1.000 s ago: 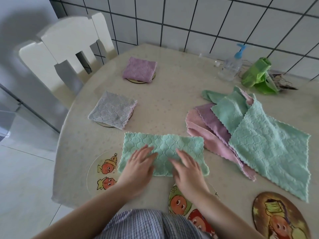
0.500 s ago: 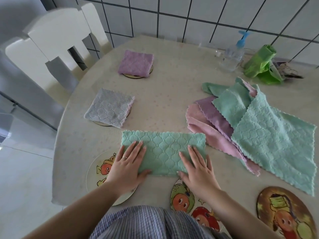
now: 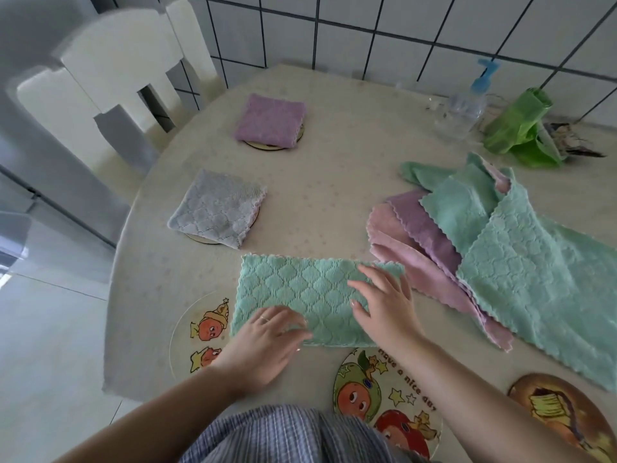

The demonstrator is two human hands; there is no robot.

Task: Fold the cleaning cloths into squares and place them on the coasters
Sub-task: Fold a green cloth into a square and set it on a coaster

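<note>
Counter (image 3: 350, 182): a rounded top covered by a pale cream cloth with faint spots; its far edge is set against the wall.
Wall (image 3: 367, 25): faced with pale square tiles and dark grout lines, behind the counter.
Chair (image 3: 113, 68): white, with a slotted back, placed at the counter's far left edge.
Floor (image 3: 43, 362): pale tiles, seen to the left of the counter.
Green cloth (image 3: 300, 295): folded to a long rectangle, laid flat near the counter's near edge.
Left hand (image 3: 267, 345): laid on the cloth's near left corner; the fingers are bent at the near hem, but it cannot be told whether the hem is pinched.
Right hand (image 3: 387, 305): rested flat on the cloth's right part, fingers spread apart and straight.
Grey cloth (image 3: 217, 208): folded square on a coaster, left side of the counter.
Purple cloth (image 3: 270, 120): folded square on a coaster, farther back on the counter.
Unfolded cloths (image 3: 500, 248): a heap of green, pink and purple, right side of the counter.
Picture coasters (image 3: 384, 396): uncovered, lined along the counter's near edge.
Spray bottle (image 3: 464, 105): clear with a blue top, at the counter's far right, beside a green bag (image 3: 521, 128).
</note>
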